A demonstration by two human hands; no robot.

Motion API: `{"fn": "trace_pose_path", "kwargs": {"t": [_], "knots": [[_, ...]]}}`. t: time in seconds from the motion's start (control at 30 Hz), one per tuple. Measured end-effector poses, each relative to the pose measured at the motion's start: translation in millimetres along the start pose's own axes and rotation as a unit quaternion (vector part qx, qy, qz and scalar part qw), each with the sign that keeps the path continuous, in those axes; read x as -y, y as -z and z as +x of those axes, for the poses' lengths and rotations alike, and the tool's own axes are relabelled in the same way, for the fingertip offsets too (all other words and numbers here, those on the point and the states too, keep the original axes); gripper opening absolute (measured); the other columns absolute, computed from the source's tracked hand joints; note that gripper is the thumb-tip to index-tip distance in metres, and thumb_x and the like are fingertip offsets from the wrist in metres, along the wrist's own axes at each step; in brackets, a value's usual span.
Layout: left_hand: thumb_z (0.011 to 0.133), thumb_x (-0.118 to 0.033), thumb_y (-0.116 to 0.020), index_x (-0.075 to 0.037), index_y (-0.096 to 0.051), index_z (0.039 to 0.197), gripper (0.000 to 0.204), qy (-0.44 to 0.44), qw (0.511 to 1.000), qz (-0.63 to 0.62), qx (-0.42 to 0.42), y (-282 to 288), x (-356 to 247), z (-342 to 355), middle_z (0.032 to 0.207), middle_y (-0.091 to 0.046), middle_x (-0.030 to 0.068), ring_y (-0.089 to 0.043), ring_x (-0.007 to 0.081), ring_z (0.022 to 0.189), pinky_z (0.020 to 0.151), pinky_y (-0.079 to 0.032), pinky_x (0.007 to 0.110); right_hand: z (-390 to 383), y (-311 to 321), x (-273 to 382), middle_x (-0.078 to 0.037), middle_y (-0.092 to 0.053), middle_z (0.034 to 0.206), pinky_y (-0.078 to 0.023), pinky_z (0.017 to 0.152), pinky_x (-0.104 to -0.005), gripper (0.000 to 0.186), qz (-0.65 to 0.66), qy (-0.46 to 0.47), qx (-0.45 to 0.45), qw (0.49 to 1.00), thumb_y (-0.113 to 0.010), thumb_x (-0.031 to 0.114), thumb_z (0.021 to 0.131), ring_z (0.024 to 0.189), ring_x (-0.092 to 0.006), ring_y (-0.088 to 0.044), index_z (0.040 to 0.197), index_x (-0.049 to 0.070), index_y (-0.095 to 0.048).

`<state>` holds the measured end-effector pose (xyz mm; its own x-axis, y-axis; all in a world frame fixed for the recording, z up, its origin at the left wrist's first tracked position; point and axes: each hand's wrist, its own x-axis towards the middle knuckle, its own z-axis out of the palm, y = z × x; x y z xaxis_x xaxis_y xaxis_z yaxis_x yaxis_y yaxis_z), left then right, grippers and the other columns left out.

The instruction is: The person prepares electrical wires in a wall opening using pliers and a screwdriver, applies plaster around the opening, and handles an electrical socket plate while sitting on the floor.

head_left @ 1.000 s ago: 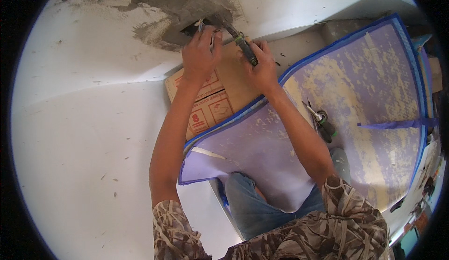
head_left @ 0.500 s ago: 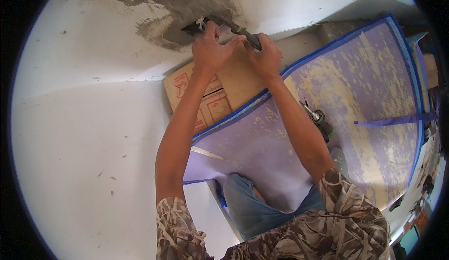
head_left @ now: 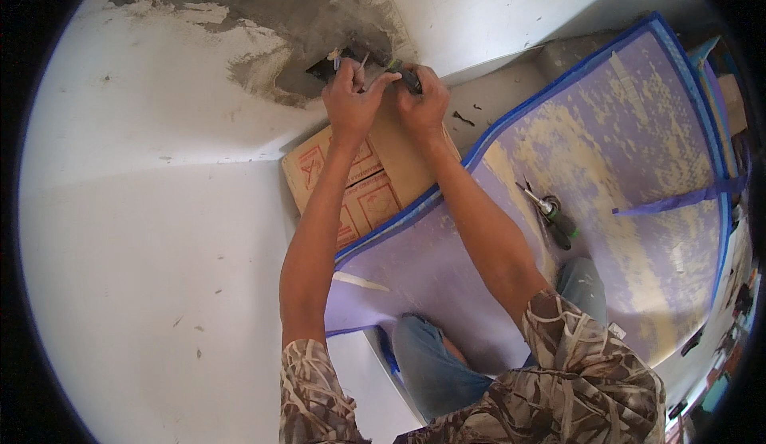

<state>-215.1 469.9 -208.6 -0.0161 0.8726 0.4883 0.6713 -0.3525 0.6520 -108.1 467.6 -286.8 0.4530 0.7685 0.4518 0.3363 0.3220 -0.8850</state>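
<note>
My right hand [head_left: 424, 99] is closed round the dark, green-banded handle of a screwdriver [head_left: 411, 79], whose front end points left toward the wall. Close beside it, my left hand [head_left: 351, 105] pinches at the edge of a dark square wall box [head_left: 321, 69]; what lies between its fingers is too small to make out. Pale wire ends [head_left: 335, 57] stick out at the box, just above the left fingertips. Around the opening the wall carries a rough grey cement patch [head_left: 295, 21].
Below my hands lies a cardboard box [head_left: 363, 177] with red print. A worn purple mat [head_left: 511, 221] with blue edging spreads to the right, holding a green-and-black handled tool [head_left: 563, 222] with a metal shaft. Small dark scraps [head_left: 463, 118] lie beyond the mat's edge.
My right hand has moved left and slightly down with the screwdriver, closer to my left hand. The left hand stays by the wall box. The whole view has shifted a little.
</note>
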Motion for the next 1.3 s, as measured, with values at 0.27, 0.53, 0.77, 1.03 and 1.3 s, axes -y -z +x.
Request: {"fn": "trace_pose_path", "kwargs": {"t": [0.27, 0.53, 0.77, 1.03, 1.3], "knots": [[0.075, -0.018, -0.086, -0.006, -0.039, 0.070, 0.049, -0.029, 0.999, -0.032, 0.027, 5.7, 1.4, 1.2, 0.059, -0.031, -0.0006, -0.029, 0.0104, 0.055, 0.047, -0.031, 0.026, -5.3, -9.0, -3.5, -0.017, -0.065, 0.089, -0.050, 0.069, -0.0399, 0.023, 0.015, 0.008, -0.040, 0.999, -0.070, 0.013, 0.075, 0.079, -0.0373, -0.064, 0.095, 0.002, -0.064], [0.088, -0.013, -0.072, -0.005, -0.041, 0.070, 0.037, 0.047, 0.986, -0.092, -0.130, -26.5, -4.3, -4.8, 0.059, -0.032, -0.0011, -0.032, 0.0104, 0.057, 0.052, -0.031, 0.027, -9.0, -21.1, 4.6, -0.007, -0.062, 0.075, -0.047, 0.064, -0.0320, 0.030, 0.166, -0.264, -0.168, 0.935, -0.067, 0.029, 0.094, 0.068, -0.0172, -0.059, 0.092, 0.000, -0.064], [0.087, -0.005, -0.068, -0.001, -0.053, 0.102, 0.021, -0.005, 0.998, -0.029, -0.053, 10.0, 7.6, -24.7, 0.071, -0.049, 0.0040, -0.046, 0.0101, 0.064, 0.060, -0.042, 0.026, -14.4, 47.4, 44.5, -0.001, -0.063, 0.080, -0.046, 0.062, -0.0263, 0.031, 0.226, -0.422, -0.109, 0.871, -0.066, 0.033, 0.095, 0.066, -0.0107, -0.057, 0.097, 0.002, -0.065], [0.096, -0.019, -0.062, -0.001, -0.054, 0.126, 0.036, 0.240, 0.961, -0.030, -0.137, 40.0, -44.6, -143.5, 0.097, -0.057, 0.0050, -0.054, 0.0107, 0.083, 0.070, -0.046, 0.025, -112.6, 336.1, 27.6, -0.016, -0.063, 0.100, -0.049, 0.079, -0.0376, 0.024, -0.168, -0.140, 0.289, 0.932, -0.071, 0.016, 0.079, 0.091, -0.0280, -0.063, 0.099, 0.001, -0.068], [0.102, -0.029, -0.053, -0.001, -0.059, 0.108, 0.029, 0.447, 0.846, -0.198, -0.212, 27.4, -159.4, -244.1, 0.073, -0.048, 0.0018, -0.043, 0.0083, 0.065, 0.056, -0.035, 0.023, -178.3, 459.0, 74.2, -0.013, -0.053, 0.113, -0.042, 0.094, -0.0453, 0.033, -0.142, -0.135, 0.685, 0.702, -0.077, 0.020, 0.069, 0.111, -0.0319, -0.052, 0.100, 0.011, -0.069]]}}
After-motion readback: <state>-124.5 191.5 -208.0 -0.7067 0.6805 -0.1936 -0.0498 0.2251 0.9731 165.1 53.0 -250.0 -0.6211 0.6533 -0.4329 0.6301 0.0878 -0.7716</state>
